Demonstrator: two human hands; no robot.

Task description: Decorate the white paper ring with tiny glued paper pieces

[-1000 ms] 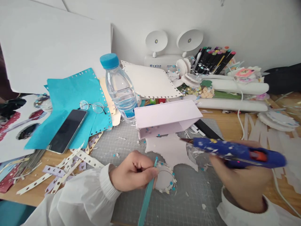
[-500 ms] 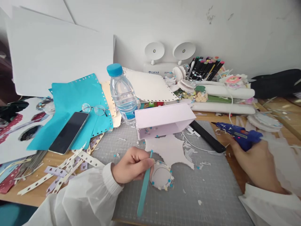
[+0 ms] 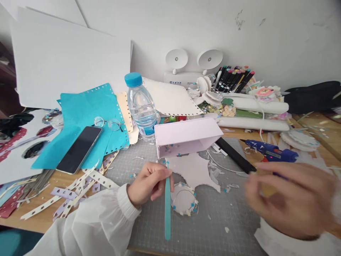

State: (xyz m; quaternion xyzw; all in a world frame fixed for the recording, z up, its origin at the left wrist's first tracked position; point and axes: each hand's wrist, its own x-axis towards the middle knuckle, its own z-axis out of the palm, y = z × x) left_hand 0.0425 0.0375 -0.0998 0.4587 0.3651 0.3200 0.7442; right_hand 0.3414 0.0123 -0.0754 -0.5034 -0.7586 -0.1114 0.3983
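Observation:
My left hand (image 3: 151, 181) is closed, pinching teal tweezers (image 3: 167, 213) near their narrow upper end. A tiny blue piece (image 3: 167, 163) sits at the tip. Beside that hand, a round white disc (image 3: 183, 200) with blue and pale bits around its rim lies on the grey cutting mat (image 3: 207, 227). My right hand (image 3: 290, 199) is blurred by motion over the mat's right edge, its fingers looking apart with nothing visible in them. Just beyond it lies a blue glue gun (image 3: 277, 152) with a red light showing, partly hidden by the hand.
A pale open box (image 3: 186, 131) stands behind a cut white scrap (image 3: 194, 169). Around the mat are a black-handled tool (image 3: 234, 154), a water bottle (image 3: 142, 110), a phone (image 3: 79, 149) and glasses (image 3: 109, 123) on blue sheets, and punched paper strips (image 3: 71, 192).
My right hand has let go of the glue gun and moved left and toward me. My left hand has shifted slightly left, and the tweezers now stand more upright in view.

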